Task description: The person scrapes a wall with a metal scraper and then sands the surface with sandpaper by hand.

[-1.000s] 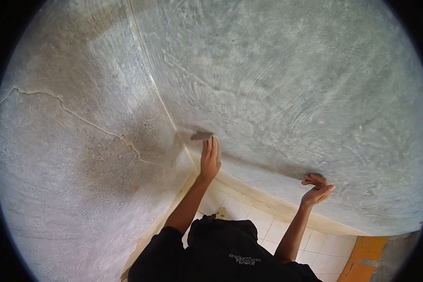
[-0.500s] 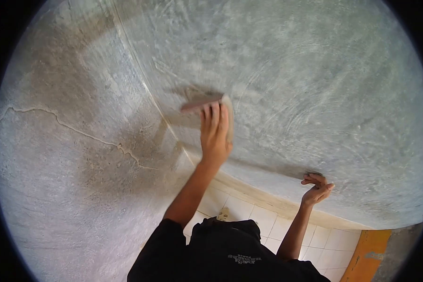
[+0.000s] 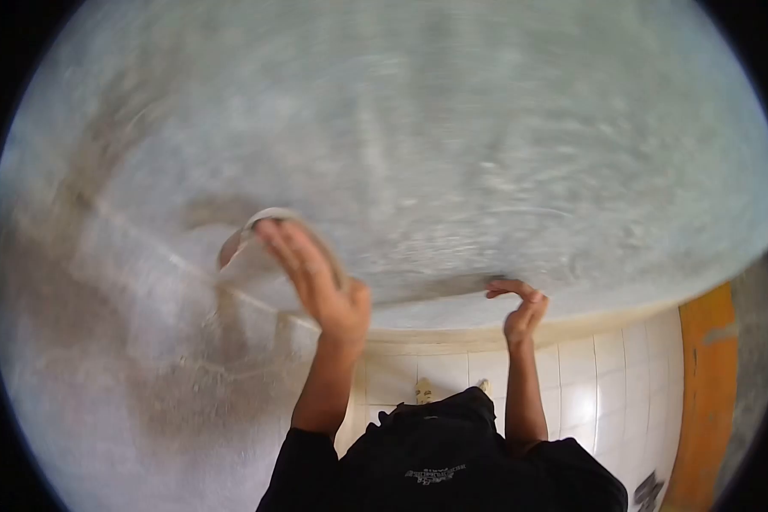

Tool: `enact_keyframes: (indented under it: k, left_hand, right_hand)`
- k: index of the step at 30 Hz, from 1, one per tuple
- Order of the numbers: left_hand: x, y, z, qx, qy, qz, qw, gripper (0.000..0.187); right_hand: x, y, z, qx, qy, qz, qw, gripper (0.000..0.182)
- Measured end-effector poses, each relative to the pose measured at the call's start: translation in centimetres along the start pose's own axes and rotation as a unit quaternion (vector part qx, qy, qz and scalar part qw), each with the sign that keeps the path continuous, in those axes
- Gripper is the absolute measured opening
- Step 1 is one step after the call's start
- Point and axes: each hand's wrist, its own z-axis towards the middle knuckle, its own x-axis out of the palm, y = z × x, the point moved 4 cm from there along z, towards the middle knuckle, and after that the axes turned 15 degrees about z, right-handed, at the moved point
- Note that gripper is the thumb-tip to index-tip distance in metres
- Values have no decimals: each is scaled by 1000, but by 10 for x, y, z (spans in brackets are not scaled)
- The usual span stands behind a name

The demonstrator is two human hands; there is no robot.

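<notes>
My left hand (image 3: 322, 286) lies with its fingers stretched over a bent sheet of sandpaper (image 3: 270, 213), pressing it to the grey plastered wall (image 3: 435, 171). The sheet's edge is pale, and a reddish-brown part shows at its left; much of it is hidden behind the fingers. Lower and to the right, my right hand (image 3: 525, 314) has its fingers bent toward the wall, the fingertips at or very near its surface. No object shows in that hand.
A corner line (image 3: 175, 256) joins the wall to a stained side wall (image 3: 179, 401) at left. Below lie white floor tiles (image 3: 584, 384). An orange strip (image 3: 706, 375) runs along the right, with a dark object (image 3: 648, 491) on the floor beside it.
My left hand has moved left and down across the wall with the sandpaper. My right hand appears farther left and slightly higher. The view has turned, showing more floor; the wall is blurred.
</notes>
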Motion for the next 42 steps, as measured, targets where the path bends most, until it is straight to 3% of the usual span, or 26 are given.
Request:
enact_keyframes:
  k: [3, 8, 11, 14, 19, 22, 24, 26, 29, 34, 37, 40, 42]
  left_hand:
    - [24, -25, -21, 0, 91, -1, 996, 90]
    - [68, -67, -185, 0, 274, -79, 959, 91]
    - [77, -80, -171, 15, 252, -66, 965, 90]
    - [74, -89, -85, 84, 124, 4, 989, 86]
    - [50, -133, 20, 79, 40, -98, 991, 81]
    - [72, -162, -17, 140, 151, 1, 979, 59]
    - [83, -173, -77, 105, 262, -51, 958, 61]
    - [94, -175, -140, 74, 310, -53, 946, 67]
    - [103, -179, -147, 93, 272, 1, 958, 64]
    - [79, -221, -7, 128, 110, 3, 986, 53]
    - [76, -243, 21, 165, 36, 20, 985, 52]
    - [108, -253, -30, 167, 141, 127, 968, 49]
    - [120, -251, -91, 161, 201, 3, 966, 53]
  right_hand:
    - [-21, 7, -3, -50, -24, -14, 998, 65]
    - [-74, 18, -10, -34, -110, -65, 991, 71]
    - [-106, 20, -13, -42, -148, -92, 984, 69]
    - [-126, 21, -15, -37, -174, -90, 980, 69]
    - [-145, 20, 4, -34, -151, -36, 987, 65]
    - [-160, 26, 17, -47, -128, -40, 990, 66]
    - [-172, 31, 21, -43, -124, -35, 991, 68]
    - [-186, 33, 23, -39, -122, -27, 991, 71]
    - [-203, 34, 28, -34, -104, -8, 994, 71]
    - [-210, 38, 47, -40, -73, -13, 996, 78]
    - [-210, 38, 47, -37, -59, 14, 997, 78]
    - [-216, 29, 38, -15, -33, 41, 998, 78]
    - [-223, 30, 35, -5, -22, 36, 999, 78]
